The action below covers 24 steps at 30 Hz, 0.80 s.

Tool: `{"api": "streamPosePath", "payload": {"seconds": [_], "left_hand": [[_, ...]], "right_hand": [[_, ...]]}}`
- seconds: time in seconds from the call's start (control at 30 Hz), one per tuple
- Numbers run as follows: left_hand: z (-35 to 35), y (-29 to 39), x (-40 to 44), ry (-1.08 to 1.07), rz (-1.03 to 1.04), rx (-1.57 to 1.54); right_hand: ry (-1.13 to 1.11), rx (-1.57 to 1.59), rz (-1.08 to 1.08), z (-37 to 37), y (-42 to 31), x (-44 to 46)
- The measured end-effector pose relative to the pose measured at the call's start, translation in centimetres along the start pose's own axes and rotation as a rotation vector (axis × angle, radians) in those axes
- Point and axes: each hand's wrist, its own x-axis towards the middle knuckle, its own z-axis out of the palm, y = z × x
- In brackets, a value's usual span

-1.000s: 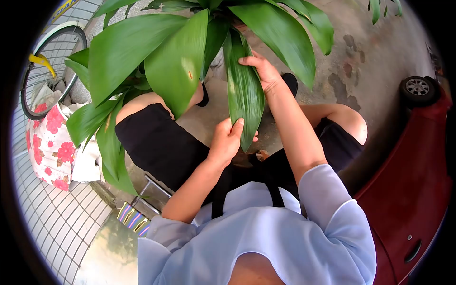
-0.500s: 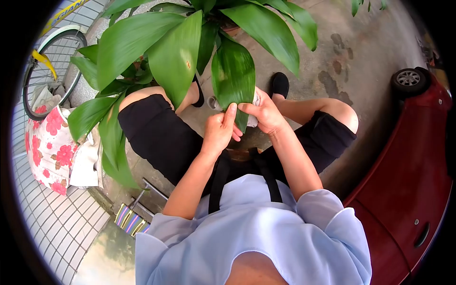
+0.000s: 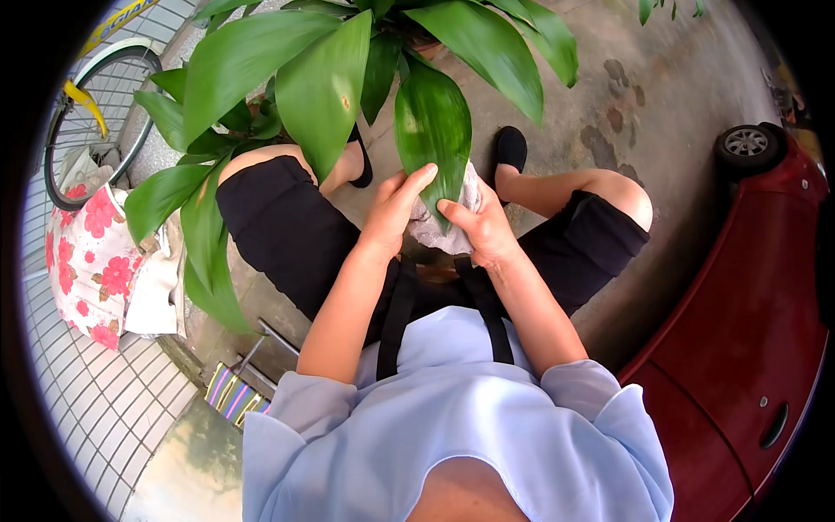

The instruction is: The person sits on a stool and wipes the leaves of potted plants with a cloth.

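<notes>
A broad green leaf (image 3: 432, 122) hangs down toward me, glossy, its pointed tip between my two hands. My left hand (image 3: 391, 209) is closed on the leaf's left edge, thumb on top and fingers hidden underneath. On the other side my right hand (image 3: 485, 228) grips a crumpled pale cloth (image 3: 432, 233) behind the leaf, with the thumb over the leaf near its tip. The cloth spreads under the tip and reaches between both hands. Whether the left fingers also touch the cloth, I cannot tell.
More large leaves (image 3: 326, 96) of the potted plant spread ahead and to the left. A bicycle wheel (image 3: 56, 148) and a floral cloth cover (image 3: 91, 261) are at the left. A striped folding stool (image 3: 235, 396) stands behind on the left; a red car (image 3: 739, 322) is at the right.
The hands have moved apart, the left one to the left and up along the leaf's edge. More of the cloth now shows beneath the leaf tip.
</notes>
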Motion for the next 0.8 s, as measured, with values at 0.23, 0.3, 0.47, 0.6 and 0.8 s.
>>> {"api": "streamPosePath", "payload": {"seconds": [0.23,0.3,0.47,0.6,0.8], "left_hand": [[0.0,-2.0,1.3,-0.072,-0.088,-0.204],[-0.9,-3.8,2.6,-0.178,-0.125,-0.250],[0.2,-2.8,1.6,-0.161,-0.065,-0.137],[-0.7,-5.4,2.8,0.015,0.068,0.205],[-1.1,-6.0,3.0,0.190,0.245,0.879]], "right_hand": [[0.077,-0.093,0.034,-1.0,0.5,-1.3],[0.078,-0.126,0.044,-1.2,0.8,-1.5],[0.100,-0.323,0.070,-1.2,0.8,-1.4],[0.060,-0.363,0.015,-1.4,-0.2,-2.6],[0.127,-0.477,-0.315,1.1,-2.8,-3.0]]}}
